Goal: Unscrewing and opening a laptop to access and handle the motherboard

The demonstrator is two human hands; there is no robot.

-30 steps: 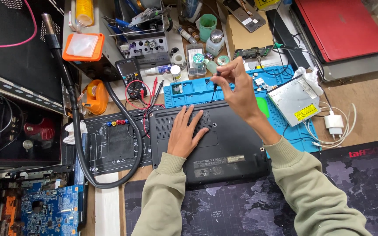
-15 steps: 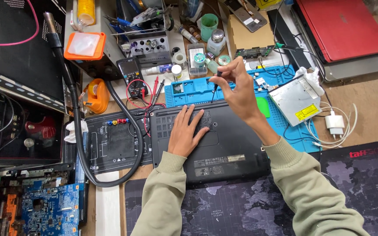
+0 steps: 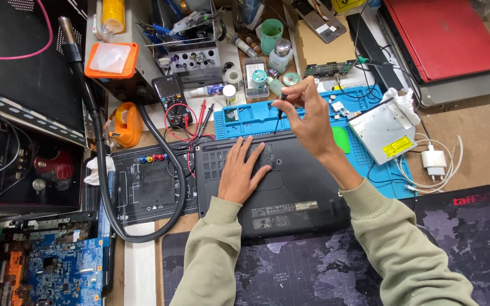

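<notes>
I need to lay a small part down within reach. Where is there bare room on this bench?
Free patches: the dark map-print desk mat between the two sleeves, and the wood right of the optical drive, beside the white charger. The blue mat above the laptop and the bench's far edge are crowded.

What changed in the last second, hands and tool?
The right hand came down slightly from its raised position, bringing the small screwdriver it pinches closer to the upturned black laptop, tip pointing down near the rear edge. Nothing was picked up or released. The left hand stayed flat on the laptop base.
</notes>
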